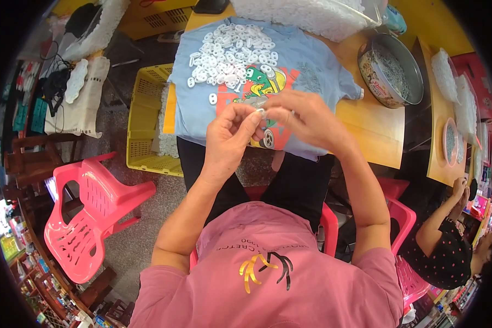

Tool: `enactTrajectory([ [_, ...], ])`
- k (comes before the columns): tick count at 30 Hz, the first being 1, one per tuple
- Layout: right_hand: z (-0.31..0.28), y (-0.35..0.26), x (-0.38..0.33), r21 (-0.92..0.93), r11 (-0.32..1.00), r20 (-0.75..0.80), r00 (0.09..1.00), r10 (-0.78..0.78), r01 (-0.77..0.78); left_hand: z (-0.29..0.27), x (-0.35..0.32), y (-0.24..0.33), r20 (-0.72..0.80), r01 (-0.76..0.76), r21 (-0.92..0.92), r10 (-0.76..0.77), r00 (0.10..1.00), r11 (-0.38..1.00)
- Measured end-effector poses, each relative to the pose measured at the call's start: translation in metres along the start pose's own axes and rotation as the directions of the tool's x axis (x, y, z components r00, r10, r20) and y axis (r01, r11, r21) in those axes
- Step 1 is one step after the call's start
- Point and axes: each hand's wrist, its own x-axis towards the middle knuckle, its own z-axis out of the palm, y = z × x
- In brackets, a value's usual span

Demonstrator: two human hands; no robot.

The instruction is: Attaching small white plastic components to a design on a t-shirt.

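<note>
My left hand (230,131) pinches a small white plastic piece (261,112) between thumb and forefinger. Close against it, on the right, my right hand (306,116) has its fingers bent together; whatever they hold is too small or hidden to make out. Both hands are above a light blue printed shirt (322,60) spread over the table. One loose white two-hole piece (212,99) lies just beyond my left hand. Farther off, a heap of similar white oval pieces (235,46) covers the shirt's far left part. Small grey metal bits (308,77) lie scattered to the right of it.
A round tin (366,82) of small metal parts stands on the table's right. At the far edge is a clear container (311,21) full of white pieces. A yellow crate (139,115) and a pink chair (85,213) are at left. Another person (440,249) sits at right.
</note>
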Motion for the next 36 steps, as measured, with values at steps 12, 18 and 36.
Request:
enactTrajectory([
  [12,0.011,0.045,0.055,-0.523,0.825,-0.162,0.975,0.151,-0.215,-0.018,-0.023,0.003,-0.049,-0.019,-0.058,0.017,0.999,0.998],
  [18,0.032,0.026,0.060,-0.403,0.914,-0.049,0.996,-0.073,0.047,-0.026,-0.034,0.007,-0.067,-0.033,-0.074,0.028,0.997,0.997],
  [36,0.033,0.002,0.051,-0.126,0.992,-0.027,1.000,-0.007,0.004,-0.036,-0.031,0.011,-0.175,-0.110,-0.197,0.076,0.982,0.974],
])
